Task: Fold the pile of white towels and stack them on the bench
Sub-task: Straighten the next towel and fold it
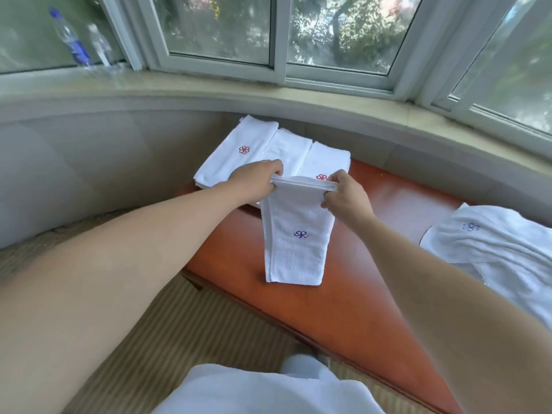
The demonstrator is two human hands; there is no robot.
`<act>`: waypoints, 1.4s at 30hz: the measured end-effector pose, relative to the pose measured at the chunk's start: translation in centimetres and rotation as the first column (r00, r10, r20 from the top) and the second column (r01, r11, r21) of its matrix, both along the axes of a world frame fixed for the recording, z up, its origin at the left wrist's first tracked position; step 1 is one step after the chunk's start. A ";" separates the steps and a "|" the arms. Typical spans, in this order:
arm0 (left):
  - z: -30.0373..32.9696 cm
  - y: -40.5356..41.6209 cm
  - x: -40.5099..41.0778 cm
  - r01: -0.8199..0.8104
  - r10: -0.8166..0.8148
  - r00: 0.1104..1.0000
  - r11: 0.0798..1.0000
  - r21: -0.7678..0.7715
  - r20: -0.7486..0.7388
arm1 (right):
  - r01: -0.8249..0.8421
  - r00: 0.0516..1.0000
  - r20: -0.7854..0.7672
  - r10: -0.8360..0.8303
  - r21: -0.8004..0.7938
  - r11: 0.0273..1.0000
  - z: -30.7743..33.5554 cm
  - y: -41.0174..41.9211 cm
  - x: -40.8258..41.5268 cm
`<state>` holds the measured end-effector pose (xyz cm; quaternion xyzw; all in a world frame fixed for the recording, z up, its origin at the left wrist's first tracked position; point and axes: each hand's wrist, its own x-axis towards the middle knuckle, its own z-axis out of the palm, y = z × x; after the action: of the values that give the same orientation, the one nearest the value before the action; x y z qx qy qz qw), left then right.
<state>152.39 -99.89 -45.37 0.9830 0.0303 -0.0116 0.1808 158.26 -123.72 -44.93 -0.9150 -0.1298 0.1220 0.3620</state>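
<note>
Two hands hold one folded white towel by its far edge above the reddish-brown worktop. The left hand pinches the far left corner with curled fingers, and the right hand pinches the far right corner the same way, so the towel's folded top edge stretches between them. From that edge the towel runs toward the near side, its long axis going far to near, and its near end lies on the worktop. A small purple flower mark shows on its upper face, just nearer than the middle.

Just beyond the hands, at the far left end of the worktop, folded towels lie side by side, touching one another, their long axes also running roughly far to near; two of them show a red flower mark. An unfolded pile of towels lies well apart at the right edge of the view, with a purple mark on top. On the windowsill at far left stand two clear plastic bottles.
</note>
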 end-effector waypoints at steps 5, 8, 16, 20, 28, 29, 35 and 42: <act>2.0 0.7 2.2 -0.015 0.015 0.999 1.000 -0.003 0.052 | 0.054 0.999 0.007 -0.054 0.040 0.998 1.8 0.5 1.2; 2.5 0.9 4.2 -0.010 0.010 0.998 1.000 0.002 0.055 | 0.083 0.997 -0.002 -0.083 0.075 0.994 2.2 0.6 2.7; 3.2 1.0 11.4 0.004 -0.005 0.997 1.000 0.010 0.083 | 0.127 0.992 -0.031 -0.124 0.115 0.985 2.5 0.8 8.9; 3.4 0.9 15.1 -0.031 0.032 0.996 0.999 -0.007 0.087 | 0.144 0.989 -0.056 -0.137 0.143 0.979 2.3 0.9 12.2; 2.2 1.6 23.4 -0.015 0.018 0.996 0.999 -0.044 0.084 | 0.249 0.968 -0.012 -0.251 0.176 0.952 0.0 2.3 19.1; 1.3 1.9 24.3 -0.008 0.011 0.998 0.999 -0.036 0.061 | 0.256 0.966 -0.029 -0.255 0.161 0.953 -0.8 2.6 20.0; -3.7 3.3 31.0 0.003 -0.006 0.999 0.998 -0.070 -0.039 | 0.311 0.948 -0.096 -0.302 0.107 0.944 -4.8 3.9 25.2; -9.1 5.3 39.8 0.009 -0.024 0.993 0.992 -0.127 -0.118 | 0.398 0.910 -0.135 -0.392 0.025 0.917 -9.6 6.3 33.0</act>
<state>192.20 -94.57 -54.50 0.9673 0.0323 -0.0739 0.2405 191.31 -117.39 -54.55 -0.9029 0.0782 0.1011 0.4105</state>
